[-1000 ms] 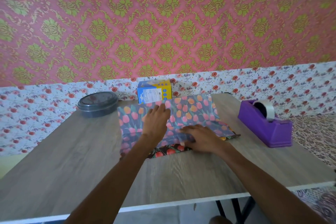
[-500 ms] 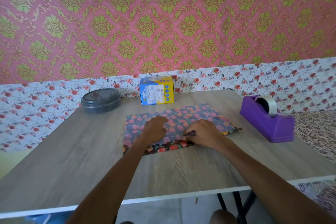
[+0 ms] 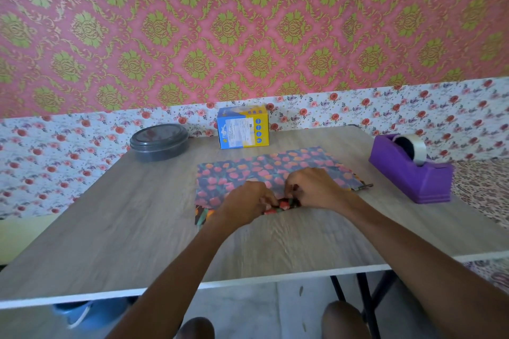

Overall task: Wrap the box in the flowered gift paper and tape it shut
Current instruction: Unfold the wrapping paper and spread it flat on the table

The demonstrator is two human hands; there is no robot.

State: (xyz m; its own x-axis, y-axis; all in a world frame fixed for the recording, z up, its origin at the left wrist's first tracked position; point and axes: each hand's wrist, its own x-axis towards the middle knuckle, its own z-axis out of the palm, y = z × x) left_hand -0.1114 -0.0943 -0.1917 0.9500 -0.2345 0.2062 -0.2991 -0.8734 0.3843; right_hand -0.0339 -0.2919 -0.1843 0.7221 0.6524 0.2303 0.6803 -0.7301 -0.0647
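Nearest to me, my two hands are working side by side at the near edge of the gift paper point(image 3: 264, 170). The left hand point(image 3: 245, 201) is curling its fingers round that edge and pinching it, and the right hand point(image 3: 316, 190) is doing the same just beside it, thumb and fingers closing on the fold. The one sheet is lying flat in the middle of the surface point(image 3: 110, 228), showing a muted side with pink and orange tulips, while a brighter, darker printed strip is peeking out along the near edge between my hands.

Further out on the right, one purple tape dispenser point(image 3: 410, 179) is standing well apart from the paper and carrying a single roll of tape point(image 3: 417, 146). On the far left, one dark round container point(image 3: 159, 150) is sitting with its lid point(image 3: 158, 133) on, so I cannot tell what it is holding. Farthest off, the one blue and yellow box point(image 3: 242, 128) is standing upright at the far edge, near the paper but not touching it.
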